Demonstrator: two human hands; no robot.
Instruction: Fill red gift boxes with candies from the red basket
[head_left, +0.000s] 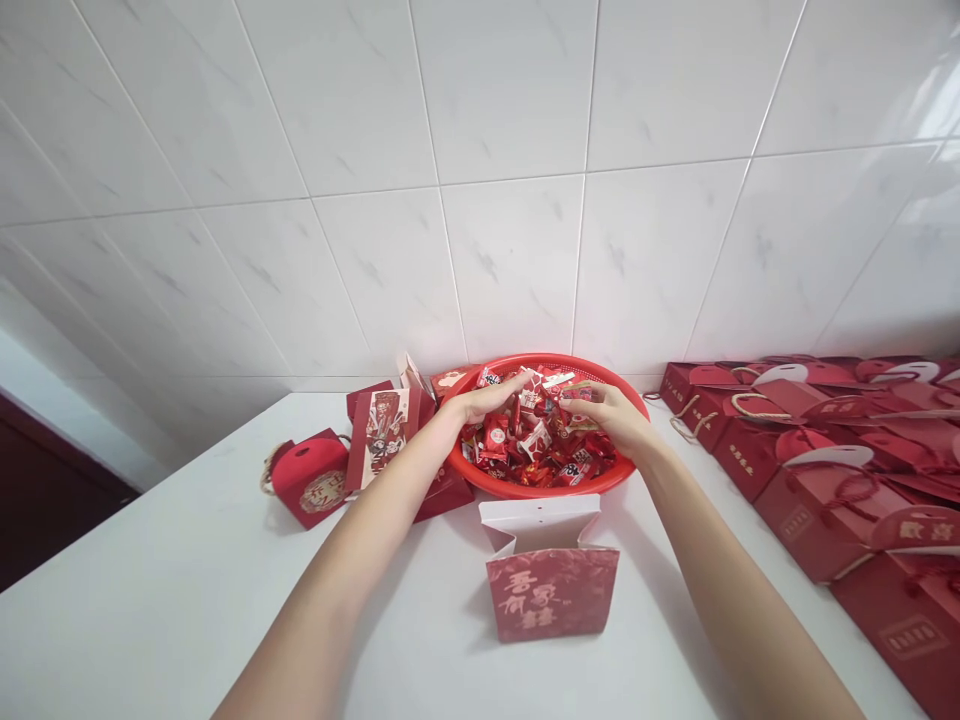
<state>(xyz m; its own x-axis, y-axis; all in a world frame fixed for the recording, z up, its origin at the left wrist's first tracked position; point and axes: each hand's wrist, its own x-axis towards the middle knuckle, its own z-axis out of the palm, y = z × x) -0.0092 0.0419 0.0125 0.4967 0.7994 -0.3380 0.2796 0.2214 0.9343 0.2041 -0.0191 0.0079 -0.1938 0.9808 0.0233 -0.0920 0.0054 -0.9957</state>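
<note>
A red plastic basket (555, 490) full of wrapped candies (536, 440) stands against the wall, with both my hands inside its rim. My left hand (491, 398) reaches over the candies on the left side, its fingers stretched out and holding nothing that I can see. On the right side, my right hand (613, 412) has its thumb and fingers closed around a brownish wrapped candy (579, 392). Right in front of the basket stands a red paper gift box (553, 595) with its top unfolded, showing a white inside and pale lettering on its front.
Left of the basket are a small red box with a rope handle (311, 478) and a larger printed red box (382, 430), partly behind my left forearm. Rows of closed red gift boxes (817, 510) line the right side. A tiled wall (517, 250) bounds the white tabletop (187, 580).
</note>
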